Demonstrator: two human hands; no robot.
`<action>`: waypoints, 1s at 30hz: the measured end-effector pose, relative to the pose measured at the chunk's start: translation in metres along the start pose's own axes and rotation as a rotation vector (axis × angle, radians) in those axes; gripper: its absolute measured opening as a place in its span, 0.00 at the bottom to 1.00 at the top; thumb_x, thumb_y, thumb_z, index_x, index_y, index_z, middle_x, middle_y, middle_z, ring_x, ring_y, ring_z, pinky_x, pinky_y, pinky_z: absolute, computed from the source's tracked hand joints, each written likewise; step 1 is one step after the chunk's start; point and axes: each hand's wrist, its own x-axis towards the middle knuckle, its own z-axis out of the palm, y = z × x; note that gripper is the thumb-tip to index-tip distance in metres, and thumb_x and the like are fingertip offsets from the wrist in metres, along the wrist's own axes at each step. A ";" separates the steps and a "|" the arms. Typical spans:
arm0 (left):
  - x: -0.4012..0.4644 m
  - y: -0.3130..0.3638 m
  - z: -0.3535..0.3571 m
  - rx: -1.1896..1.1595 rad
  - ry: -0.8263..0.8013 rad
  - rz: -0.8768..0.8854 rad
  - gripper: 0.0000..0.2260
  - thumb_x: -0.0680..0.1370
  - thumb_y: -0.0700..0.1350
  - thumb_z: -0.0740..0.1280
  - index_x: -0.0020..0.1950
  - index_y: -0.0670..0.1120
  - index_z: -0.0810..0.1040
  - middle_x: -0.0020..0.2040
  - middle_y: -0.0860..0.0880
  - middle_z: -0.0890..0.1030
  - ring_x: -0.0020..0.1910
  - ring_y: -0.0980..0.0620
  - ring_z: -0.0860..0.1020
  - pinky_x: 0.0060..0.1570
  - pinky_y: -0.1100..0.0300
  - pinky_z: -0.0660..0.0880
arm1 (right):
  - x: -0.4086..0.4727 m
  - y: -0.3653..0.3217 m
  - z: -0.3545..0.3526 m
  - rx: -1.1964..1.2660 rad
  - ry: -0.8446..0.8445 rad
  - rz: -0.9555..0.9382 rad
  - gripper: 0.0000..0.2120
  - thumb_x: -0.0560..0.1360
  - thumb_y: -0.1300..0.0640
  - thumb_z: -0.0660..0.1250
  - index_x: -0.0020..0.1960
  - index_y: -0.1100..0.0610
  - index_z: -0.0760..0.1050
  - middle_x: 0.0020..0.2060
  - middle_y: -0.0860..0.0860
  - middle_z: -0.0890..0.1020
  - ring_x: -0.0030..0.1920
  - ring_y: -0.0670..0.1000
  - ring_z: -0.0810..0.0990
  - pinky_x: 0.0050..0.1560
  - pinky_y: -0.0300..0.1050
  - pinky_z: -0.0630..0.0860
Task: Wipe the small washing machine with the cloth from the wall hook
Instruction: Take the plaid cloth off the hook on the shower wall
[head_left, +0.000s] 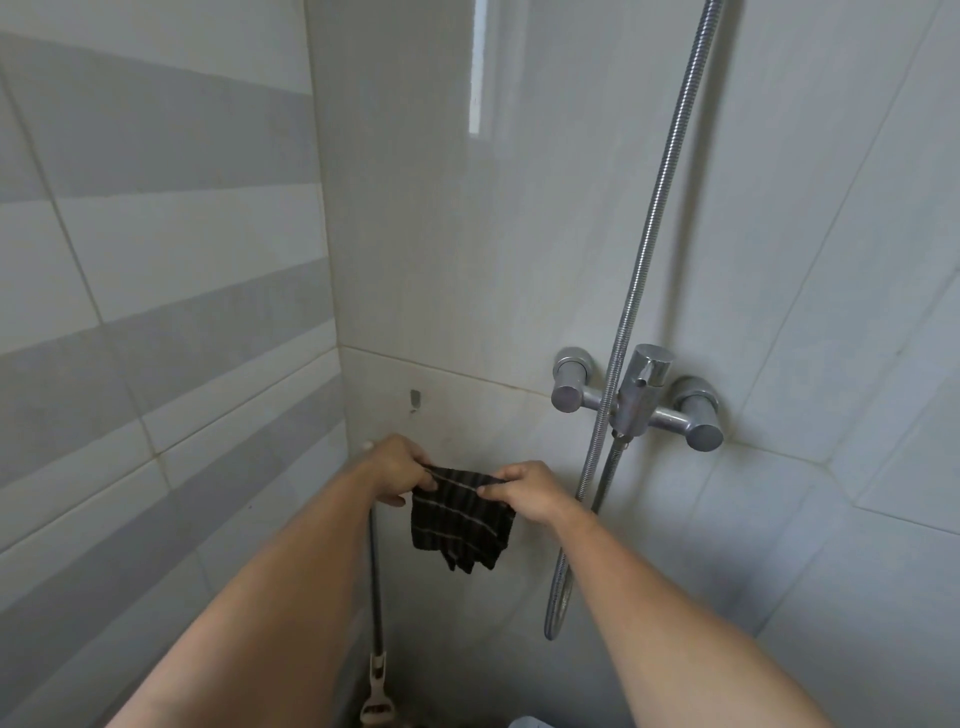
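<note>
The tiled wall (519, 234) fills almost the whole frame, with grey and white stripes on its left part. From the bottom edge two bare forearms rise toward the centre and come near each other. A shower hose (654, 218) runs from the top right down past a chrome mixer tap (638, 397) at the right of centre, then loops low. In the lower middle, a dark handle (375, 577) stands upright in the corner.

The cloth (460, 517), dark with thin pale stripes, hangs in the lower centre of the frame, held between both hands away from the wall. The left hand (397, 470) grips its upper left corner with curled fingers, knuckles up. The right hand (527, 491) pinches the upper right edge. The small wall hook (414, 399) is bare, above the left hand.
</note>
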 end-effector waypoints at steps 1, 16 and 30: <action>0.000 0.000 -0.002 0.012 0.005 0.024 0.05 0.73 0.42 0.74 0.48 0.47 0.84 0.43 0.50 0.80 0.47 0.51 0.78 0.38 0.61 0.76 | 0.000 0.000 -0.002 0.015 0.004 0.002 0.05 0.75 0.58 0.74 0.49 0.58 0.84 0.40 0.52 0.83 0.35 0.44 0.78 0.29 0.28 0.72; 0.002 -0.009 0.009 -0.463 -0.034 0.111 0.22 0.74 0.36 0.72 0.66 0.49 0.72 0.59 0.44 0.81 0.57 0.44 0.81 0.54 0.43 0.81 | 0.001 -0.007 -0.005 0.626 -0.223 0.115 0.18 0.75 0.68 0.72 0.64 0.63 0.78 0.59 0.65 0.83 0.58 0.63 0.84 0.60 0.62 0.81; -0.003 -0.022 0.009 -0.798 -0.179 0.012 0.17 0.79 0.38 0.66 0.67 0.44 0.76 0.58 0.40 0.85 0.59 0.39 0.82 0.57 0.38 0.79 | 0.018 -0.017 0.000 0.666 -0.072 0.022 0.20 0.70 0.78 0.65 0.60 0.64 0.80 0.54 0.67 0.83 0.52 0.64 0.83 0.61 0.68 0.78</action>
